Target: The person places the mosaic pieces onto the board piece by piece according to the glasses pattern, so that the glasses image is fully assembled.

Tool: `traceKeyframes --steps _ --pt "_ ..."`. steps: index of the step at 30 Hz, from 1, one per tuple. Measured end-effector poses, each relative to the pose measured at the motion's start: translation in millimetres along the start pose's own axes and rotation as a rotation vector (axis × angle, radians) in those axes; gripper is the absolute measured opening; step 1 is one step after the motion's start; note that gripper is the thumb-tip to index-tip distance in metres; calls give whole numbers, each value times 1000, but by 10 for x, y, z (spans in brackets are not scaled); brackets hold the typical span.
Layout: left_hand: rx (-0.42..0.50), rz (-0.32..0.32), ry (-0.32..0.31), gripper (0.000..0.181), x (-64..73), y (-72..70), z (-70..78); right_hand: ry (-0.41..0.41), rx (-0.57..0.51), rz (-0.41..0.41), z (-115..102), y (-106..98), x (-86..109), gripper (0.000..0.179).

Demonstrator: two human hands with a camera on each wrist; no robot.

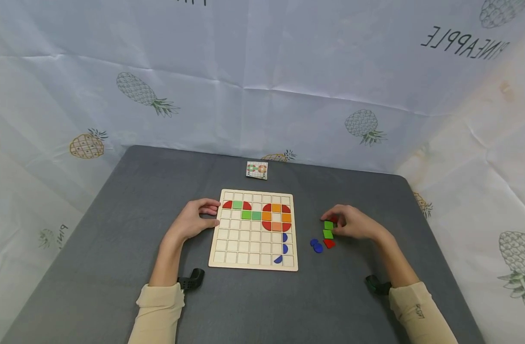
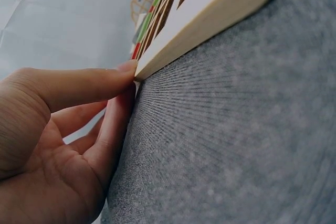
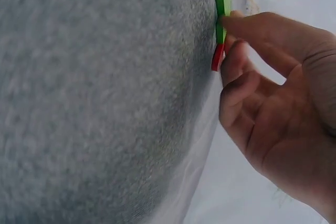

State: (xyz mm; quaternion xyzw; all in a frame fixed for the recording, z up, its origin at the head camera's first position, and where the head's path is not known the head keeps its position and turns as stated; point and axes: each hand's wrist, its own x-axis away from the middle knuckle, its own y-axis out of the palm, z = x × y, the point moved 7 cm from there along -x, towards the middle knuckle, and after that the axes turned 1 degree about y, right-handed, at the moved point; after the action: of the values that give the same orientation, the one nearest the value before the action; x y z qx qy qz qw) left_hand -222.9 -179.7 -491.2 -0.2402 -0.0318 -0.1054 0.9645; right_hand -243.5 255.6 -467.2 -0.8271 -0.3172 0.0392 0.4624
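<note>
A square wooden grid board [image 1: 232, 244] lies on the dark table. My left hand [image 1: 192, 220] touches the board's left edge with thumb and fingertips; in the left wrist view the thumb [image 2: 89, 83] meets its pale side. To the right of the board, my right hand [image 1: 353, 222] has thumb and index finger about a green square tile [image 1: 328, 225]. Just below it lies a second green square [image 1: 328, 234]. A red piece [image 1: 333, 218] is partly hidden by the fingers. In the right wrist view the thumb reaches the green tiles [image 3: 220, 3].
Blue pieces [image 1: 317, 247] and a red piece [image 1: 329, 243] lie near the right hand. On the board sit red, green and orange pieces [image 1: 277, 226] along the top and blue half-circles [image 1: 285, 249] at right. Behind it is a small pattern card [image 1: 257, 170].
</note>
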Motion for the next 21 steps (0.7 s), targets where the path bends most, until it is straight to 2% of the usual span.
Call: traceKeyframes --steps 8,15,21 --pt "-5 5 -3 52 3 -2 -2 -5 -67 -10 115 -21 0 33" --pt "-2 1 -6 52 13 -4 2 -21 -82 -2 211 -44 -5 34" --pt "8 -3 -9 53 14 -2 6 -41 -84 27 156 -76 -19 34"
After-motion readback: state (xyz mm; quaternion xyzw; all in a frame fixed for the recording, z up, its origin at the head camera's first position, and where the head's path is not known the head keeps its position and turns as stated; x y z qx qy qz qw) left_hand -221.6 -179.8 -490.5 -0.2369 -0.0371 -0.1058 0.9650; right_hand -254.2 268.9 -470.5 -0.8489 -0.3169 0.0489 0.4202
